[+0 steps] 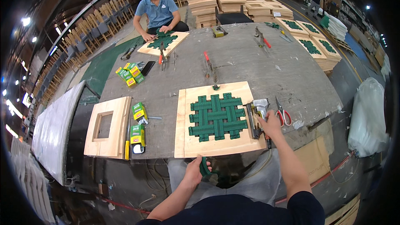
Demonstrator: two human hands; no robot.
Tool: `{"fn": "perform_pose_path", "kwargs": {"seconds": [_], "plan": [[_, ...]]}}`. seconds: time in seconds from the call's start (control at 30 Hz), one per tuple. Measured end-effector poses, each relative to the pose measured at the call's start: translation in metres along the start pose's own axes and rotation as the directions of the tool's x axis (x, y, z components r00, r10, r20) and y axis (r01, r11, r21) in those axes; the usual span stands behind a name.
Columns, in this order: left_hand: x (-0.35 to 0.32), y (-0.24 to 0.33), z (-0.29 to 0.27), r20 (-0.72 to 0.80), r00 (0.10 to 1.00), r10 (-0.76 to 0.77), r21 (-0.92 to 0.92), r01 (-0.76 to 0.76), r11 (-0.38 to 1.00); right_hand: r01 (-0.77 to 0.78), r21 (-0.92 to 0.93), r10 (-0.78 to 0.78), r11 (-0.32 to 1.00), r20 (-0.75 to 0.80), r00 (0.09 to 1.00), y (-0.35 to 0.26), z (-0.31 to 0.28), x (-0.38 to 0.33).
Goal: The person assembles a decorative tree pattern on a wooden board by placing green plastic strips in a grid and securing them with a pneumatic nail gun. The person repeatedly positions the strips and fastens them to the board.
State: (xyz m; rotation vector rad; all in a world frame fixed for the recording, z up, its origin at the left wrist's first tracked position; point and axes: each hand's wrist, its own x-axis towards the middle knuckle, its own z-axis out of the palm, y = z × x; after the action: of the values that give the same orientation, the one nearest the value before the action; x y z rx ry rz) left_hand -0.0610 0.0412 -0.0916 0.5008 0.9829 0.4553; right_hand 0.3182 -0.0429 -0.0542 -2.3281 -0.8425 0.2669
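Observation:
A square light-wood panel [181, 116] lies before me at the table's near edge, with green webbing straps [218, 116] woven across its middle. Just below the panel's near edge, my left hand [194, 171] is closed on a loose piece of green webbing [204, 166]. My right hand [271, 126] grips a staple gun [261, 104] with a silver body and dark magazine at the panel's right edge; part of the tool is hidden behind my fingers. Scissors [284, 114] with red handles lie just right of it. A small green scrap [216, 87] rests at the panel's far edge.
Wooden frames [92, 133] and yellow-green staple boxes [137, 135] are on my left. Across the grey table [250, 66], a co-worker [160, 12] handles another webbed panel [179, 39]. Pliers [209, 62] lie mid-table. Finished panels [321, 58] stand stacked at far right. A hose [262, 166] hangs near my lap.

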Motion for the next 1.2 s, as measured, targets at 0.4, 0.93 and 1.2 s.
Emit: {"fn": "perform_pose_path", "kwargs": {"seconds": [0.4, 0.93, 1.2], "plan": [[0.015, 0.009, 0.007, -0.177, 0.977, 0.117, 0.151, -0.090, 0.984, -0.032, 0.082, 0.047, 0.996, -0.192, 0.980, 0.011, -0.019, 0.020], [0.018, 0.055, -0.011, -0.301, 0.945, 0.131, 0.225, -0.063, 0.972, 0.113, -0.477, -0.248, 0.871, -0.228, 0.942, 0.024, -0.035, 0.036], [0.014, 0.059, -0.017, -0.229, 0.961, 0.155, 0.222, -0.103, 0.970, 0.146, -0.309, -0.074, 0.940, 0.233, 0.970, 0.001, 0.001, -0.091]]}}
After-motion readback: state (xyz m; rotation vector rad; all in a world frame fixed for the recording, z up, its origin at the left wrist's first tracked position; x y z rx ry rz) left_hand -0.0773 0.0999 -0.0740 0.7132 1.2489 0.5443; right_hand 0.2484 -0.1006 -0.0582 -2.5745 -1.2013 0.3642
